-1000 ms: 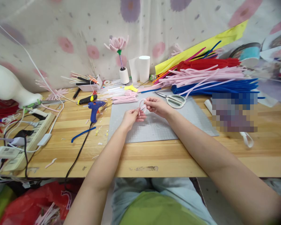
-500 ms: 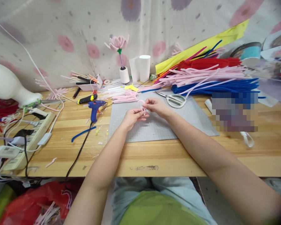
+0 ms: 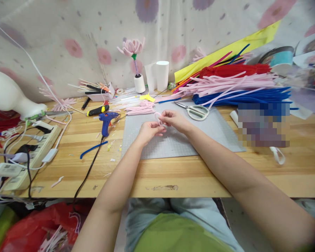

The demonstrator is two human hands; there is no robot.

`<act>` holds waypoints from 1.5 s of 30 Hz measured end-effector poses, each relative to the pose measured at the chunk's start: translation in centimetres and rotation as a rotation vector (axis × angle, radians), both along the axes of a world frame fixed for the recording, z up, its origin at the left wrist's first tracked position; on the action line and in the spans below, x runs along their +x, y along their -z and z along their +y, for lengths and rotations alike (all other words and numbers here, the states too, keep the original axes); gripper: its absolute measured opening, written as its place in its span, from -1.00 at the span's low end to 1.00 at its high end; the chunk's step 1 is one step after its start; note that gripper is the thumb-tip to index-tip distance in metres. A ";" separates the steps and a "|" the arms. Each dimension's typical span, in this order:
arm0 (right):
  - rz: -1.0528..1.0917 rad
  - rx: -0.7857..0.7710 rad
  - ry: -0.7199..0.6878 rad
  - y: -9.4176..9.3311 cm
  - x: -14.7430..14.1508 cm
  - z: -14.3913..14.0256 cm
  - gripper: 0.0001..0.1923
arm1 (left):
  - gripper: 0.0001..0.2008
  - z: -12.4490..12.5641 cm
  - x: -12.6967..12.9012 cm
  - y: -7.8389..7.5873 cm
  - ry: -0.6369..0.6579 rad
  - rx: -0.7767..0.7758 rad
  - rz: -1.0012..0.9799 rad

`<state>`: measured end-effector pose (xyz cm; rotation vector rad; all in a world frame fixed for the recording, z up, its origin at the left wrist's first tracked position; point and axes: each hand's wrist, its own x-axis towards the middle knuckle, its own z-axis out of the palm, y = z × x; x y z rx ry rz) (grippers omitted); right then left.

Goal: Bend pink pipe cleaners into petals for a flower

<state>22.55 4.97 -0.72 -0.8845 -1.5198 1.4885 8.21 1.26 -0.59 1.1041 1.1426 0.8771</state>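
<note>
A pink pipe cleaner (image 3: 156, 116), bent into a loop, is held between both hands over the grey cutting mat (image 3: 170, 148). My left hand (image 3: 150, 132) pinches its lower end from the left. From the right, my right hand (image 3: 175, 120) grips the loop's side with thumb and fingertips. The fingers partly hide where the ends meet. Just behind the hands lies a small bundle of cut pink pipe cleaners (image 3: 139, 109). Scissors with pale handles (image 3: 198, 112) rest on the mat to the right of my right hand.
A blue glue gun (image 3: 105, 124) stands left of the mat, its black cord running to the table's front edge. A pink pipe-cleaner flower (image 3: 133, 49) rises from a white pot (image 3: 139, 84). Pink stems (image 3: 225, 85) are piled back right; a power strip (image 3: 39, 154) lies left.
Both hands stay in nearly the same place with the pink loop. The fingers and the loop have shifted only very slightly.
</note>
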 end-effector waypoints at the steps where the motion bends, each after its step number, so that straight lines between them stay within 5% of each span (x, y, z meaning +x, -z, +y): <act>1: 0.005 -0.004 -0.005 0.0 0.0 0.0 -0.62 | -0.78 0.0 0.0 0.1 0.001 0.001 0.014; 12: 0.319 -0.322 -0.158 0.4 1.0 0.3 -0.80 | -0.87 0.2 0.1 0.4 0.034 0.018 0.058; 21: 0.360 -0.449 -0.219 0.7 1.2 0.5 -0.67 | -0.83 -0.1 0.5 -0.1 0.074 -0.034 0.014; 45: 0.376 -0.289 0.089 0.9 -0.2 0.3 -0.69 | -0.86 -0.2 1.3 0.0 0.022 -0.122 -0.049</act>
